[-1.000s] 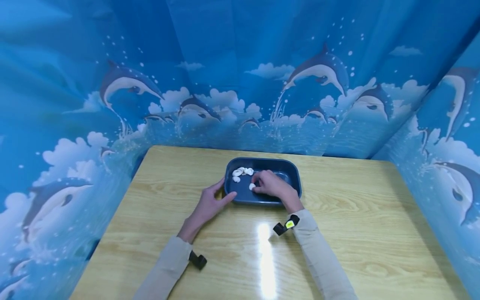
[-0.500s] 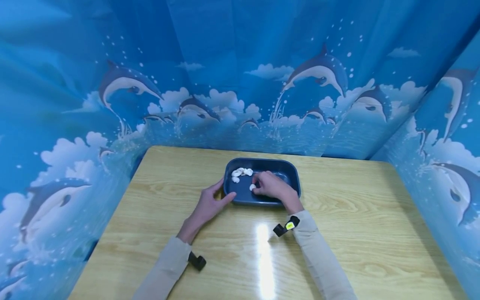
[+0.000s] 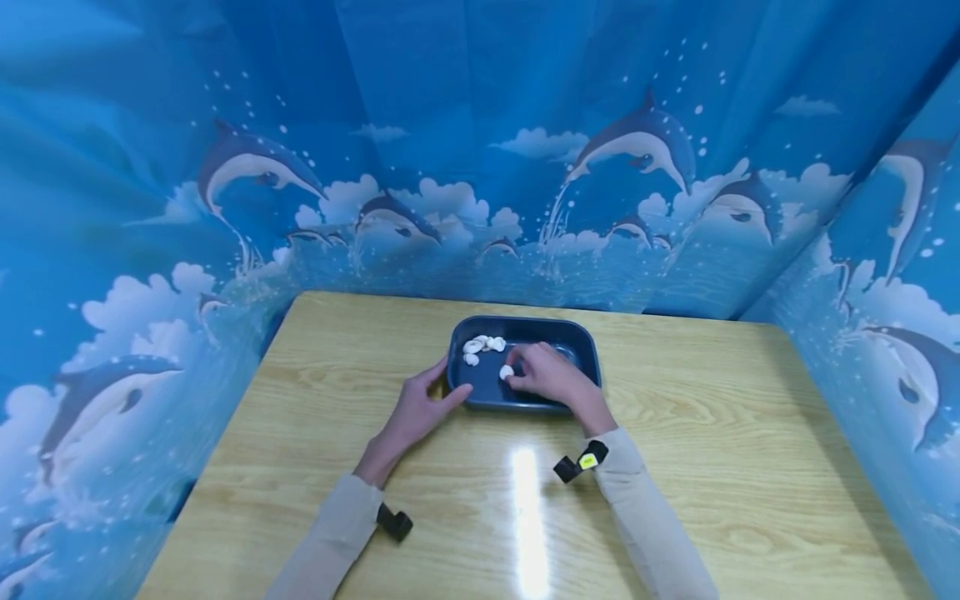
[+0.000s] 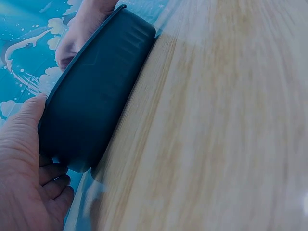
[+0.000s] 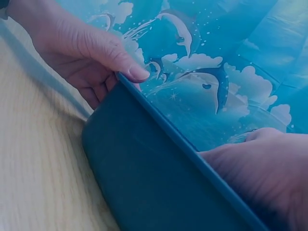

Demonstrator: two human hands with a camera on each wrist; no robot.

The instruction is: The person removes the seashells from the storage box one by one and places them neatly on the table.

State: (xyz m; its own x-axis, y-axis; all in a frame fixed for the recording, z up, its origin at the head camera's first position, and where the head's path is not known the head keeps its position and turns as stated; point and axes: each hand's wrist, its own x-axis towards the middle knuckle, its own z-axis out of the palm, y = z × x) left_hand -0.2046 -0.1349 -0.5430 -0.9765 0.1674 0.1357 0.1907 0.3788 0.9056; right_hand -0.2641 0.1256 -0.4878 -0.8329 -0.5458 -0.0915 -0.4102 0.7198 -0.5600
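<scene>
the left hand (image 3: 415,410) has a grasping grip on the near left corner of the dark blue tub (image 3: 583,340): the thumb lies along the rim, plain in the right wrist view (image 5: 96,53), and the curled fingers press the outer wall, as the left wrist view shows (image 4: 29,168). the right hand (image 3: 551,377) reaches over the near rim into the tub, its fingertips closed in a pinch on one small white piece (image 3: 507,372) that sits low, near the tub's floor; whether the piece is lifted clear i cannot tell.

the tub is a shallow, round-cornered rectangle with a smooth wall and a thin raised lip (image 4: 96,91). it stands flat on the wooden bench (image 3: 712,433), toward the far edge and about midway across. in its far left corner lies a little cluster of white pieces (image 3: 480,346), touching or just beside each other, apart from the pinched one.

a blue dolphin-print curtain (image 3: 480,150) hangs behind and beside the bench.
</scene>
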